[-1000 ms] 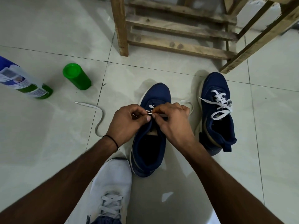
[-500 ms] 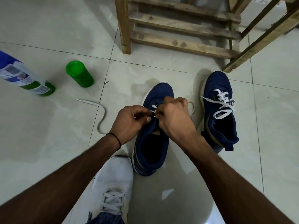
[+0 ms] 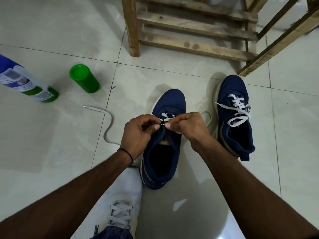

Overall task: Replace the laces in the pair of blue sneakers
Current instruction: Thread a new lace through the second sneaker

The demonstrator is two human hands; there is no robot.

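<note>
Two blue sneakers stand on the tiled floor. The near sneaker [image 3: 164, 149] is partly laced with a white lace [image 3: 165, 117] near its toe. My left hand [image 3: 138, 133] grips the sneaker's left eyelet edge with curled fingers. My right hand [image 3: 189, 128] pinches the lace tip at the eyelets. One loose end of the lace [image 3: 107, 125] trails left across the floor. The far sneaker [image 3: 234, 118] stands to the right, laced in white with loose ends.
A green cylinder [image 3: 84, 78] and a blue and green bottle [image 3: 27, 81] stand at the left. A wooden frame [image 3: 193, 28] stands behind the sneakers. My own white shoe [image 3: 120, 200] is at the bottom, next to the near sneaker's heel.
Both hands have lifted slightly and parted a little, with the right hand drawing the lace tip rightward. The sneakers stay in place.
</note>
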